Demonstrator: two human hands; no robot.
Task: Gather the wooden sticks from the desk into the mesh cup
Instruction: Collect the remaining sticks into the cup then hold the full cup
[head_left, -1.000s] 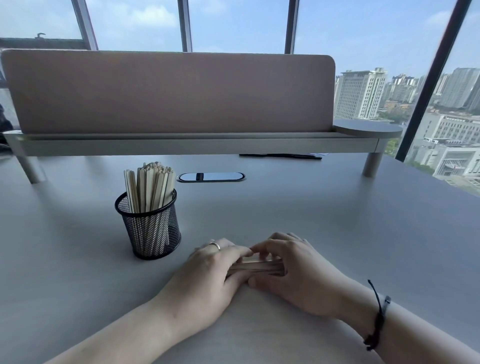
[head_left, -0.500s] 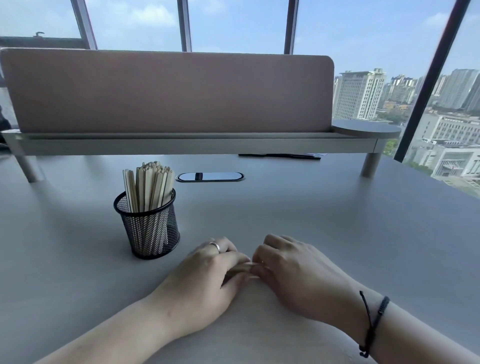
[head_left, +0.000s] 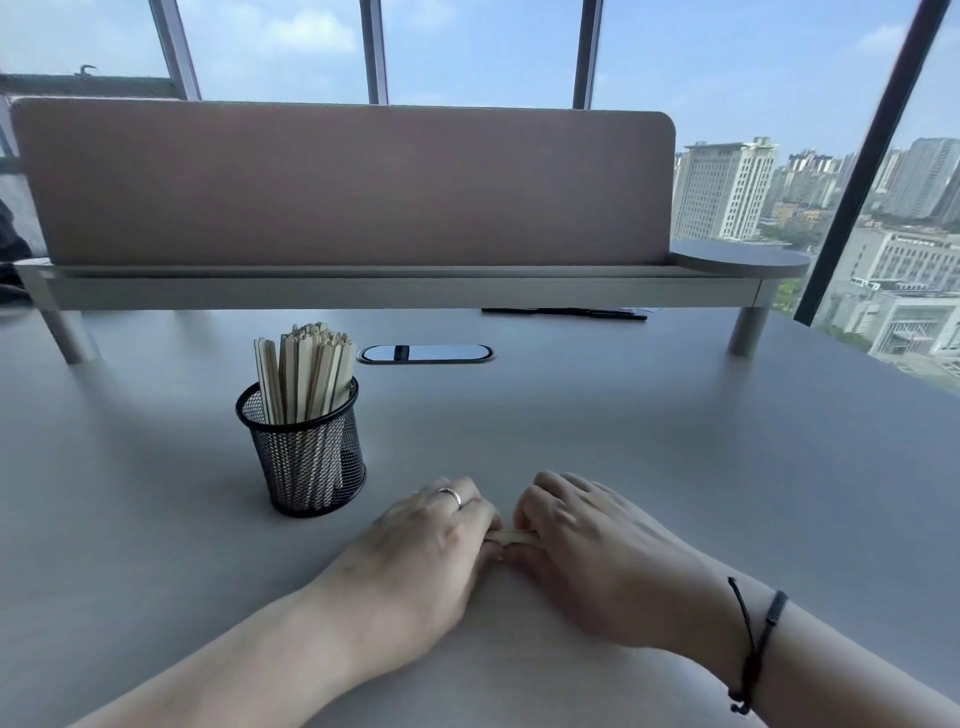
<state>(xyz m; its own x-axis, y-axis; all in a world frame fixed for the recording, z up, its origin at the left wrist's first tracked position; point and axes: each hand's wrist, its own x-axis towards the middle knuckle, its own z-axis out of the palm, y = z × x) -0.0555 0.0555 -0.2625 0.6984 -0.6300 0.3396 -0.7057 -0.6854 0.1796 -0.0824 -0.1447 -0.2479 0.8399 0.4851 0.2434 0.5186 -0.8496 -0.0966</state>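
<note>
Light, stiff wooden sticks (head_left: 511, 537) are being pinched between left hand (head_left: 426, 540) and right hand (head_left: 592, 545); best gripped mid-length, bound for the mesh cup (head_left: 306, 452).

Black mesh cup (head_left: 306, 457) stands upright on the desk (head_left: 623, 441), packed with pale wooden sticks (head_left: 306, 369).

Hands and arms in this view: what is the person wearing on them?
The left hand has a plain silver ring on one finger. The right hand has no ring showing; its wrist carries a thin black cord bracelet. Both forearms are bare, without sleeves.
</note>
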